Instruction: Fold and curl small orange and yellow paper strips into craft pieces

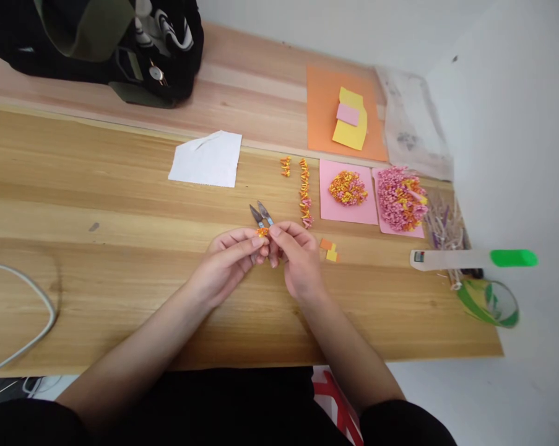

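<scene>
My left hand point(230, 257) is closed, with thumb and finger pinching a small orange-yellow curled piece point(262, 232). Close beside it, my right hand point(302, 254) has its thumb pressed to its fingers; what it grips is hidden. Thread snips point(264, 214) point away from me, blades apart, just beyond the fingertips. Their handle is covered by my hands, so I cannot tell whether they are held or lying on the table. Beyond my right hand runs a column of small orange, yellow and pink curled pieces point(304, 192), with a shorter column point(285, 166) to its left.
Pink paper squares carry a small pile point(348, 188) and a larger pile point(401, 198) of curled pieces. Orange paper point(320, 124), a white sheet point(207, 162) and small paper scraps point(331, 253) lie about. A black bag point(168, 80), green-white strip point(474, 259) and cup point(490, 302) are further out.
</scene>
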Demonstrator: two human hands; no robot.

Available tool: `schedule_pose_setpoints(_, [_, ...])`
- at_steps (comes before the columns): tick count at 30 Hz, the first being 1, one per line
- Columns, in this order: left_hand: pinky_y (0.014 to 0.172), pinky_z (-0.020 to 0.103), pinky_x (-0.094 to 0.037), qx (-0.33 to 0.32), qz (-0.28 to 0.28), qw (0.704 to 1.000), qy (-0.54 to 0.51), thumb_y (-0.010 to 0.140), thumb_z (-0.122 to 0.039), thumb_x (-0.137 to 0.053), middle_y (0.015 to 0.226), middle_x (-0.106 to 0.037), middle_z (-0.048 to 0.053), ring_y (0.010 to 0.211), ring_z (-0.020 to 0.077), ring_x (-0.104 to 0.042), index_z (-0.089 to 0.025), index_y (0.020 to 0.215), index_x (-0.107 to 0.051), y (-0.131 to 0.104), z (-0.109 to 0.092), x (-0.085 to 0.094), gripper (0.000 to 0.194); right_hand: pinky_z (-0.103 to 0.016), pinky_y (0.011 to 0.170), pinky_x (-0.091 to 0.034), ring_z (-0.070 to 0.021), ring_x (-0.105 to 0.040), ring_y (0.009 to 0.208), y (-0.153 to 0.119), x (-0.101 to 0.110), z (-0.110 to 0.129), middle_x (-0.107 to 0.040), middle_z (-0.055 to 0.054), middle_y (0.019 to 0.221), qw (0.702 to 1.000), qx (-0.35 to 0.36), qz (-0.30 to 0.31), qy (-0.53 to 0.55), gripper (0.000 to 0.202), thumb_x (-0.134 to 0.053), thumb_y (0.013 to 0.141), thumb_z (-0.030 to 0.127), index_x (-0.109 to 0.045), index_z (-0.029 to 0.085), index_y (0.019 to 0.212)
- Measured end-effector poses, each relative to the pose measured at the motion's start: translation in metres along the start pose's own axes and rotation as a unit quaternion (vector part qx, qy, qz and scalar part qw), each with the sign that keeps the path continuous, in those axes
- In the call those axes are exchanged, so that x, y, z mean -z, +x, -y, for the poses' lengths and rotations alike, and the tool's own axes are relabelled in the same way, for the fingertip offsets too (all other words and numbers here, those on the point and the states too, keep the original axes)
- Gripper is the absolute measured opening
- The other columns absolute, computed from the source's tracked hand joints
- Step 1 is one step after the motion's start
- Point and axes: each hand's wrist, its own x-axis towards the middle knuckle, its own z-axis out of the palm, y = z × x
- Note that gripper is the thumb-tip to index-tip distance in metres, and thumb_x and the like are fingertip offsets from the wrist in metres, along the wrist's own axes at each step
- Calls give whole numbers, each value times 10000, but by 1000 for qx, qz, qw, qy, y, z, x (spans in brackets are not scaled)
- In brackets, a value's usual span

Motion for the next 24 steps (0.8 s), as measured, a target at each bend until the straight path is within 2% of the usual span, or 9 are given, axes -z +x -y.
schedule_pose_setpoints(4, [620, 252, -464, -16, -8, 1000, 17, 656, -293, -819, 582, -627, 11, 599, 123, -581, -147, 597, -698, -1, 2, 1, 198, -186, 368, -333, -54, -429, 370, 0, 0, 0, -549, 72, 453, 1000, -2, -6, -3, 221, -711, 686, 385, -601, 198, 644])
schedule_pose_setpoints(8, [606, 244, -477, -70, -51, 994, 70, 612, -264, -860, 610, -690, 8, 571, 109, -598, -170, 619, -724, -2, 4, 0, 166, -185, 357, -318, -52, -424, 368, 2, 0, 0, -529, 69, 455, 1000, -9, -18, 5, 216, -695, 675, 378, -603, 190, 622])
schedule_pose_setpoints(14, [679, 288, -528, -134, -81, 976, 155, 576, -232, -883, 652, -729, 9, 630, 150, -662, -188, 609, -721, -6, 1, -5, 172, -196, 363, -314, -58, -408, 359, 4, 1, 0, -504, 67, 433, 1000, -11, -29, 3, 230, -674, 671, 405, -622, 191, 606])
schedule_pose_setpoints(24, [688, 262, -524, -179, -54, 962, 200, 649, -132, -816, 672, -740, -1, 659, 141, -671, -215, 628, -747, -7, 3, 1, 111, -207, 373, -305, -65, -412, 373, 6, 3, -2, -490, 66, 450, 999, -30, -45, 2, 227, -673, 645, 413, -625, 196, 595])
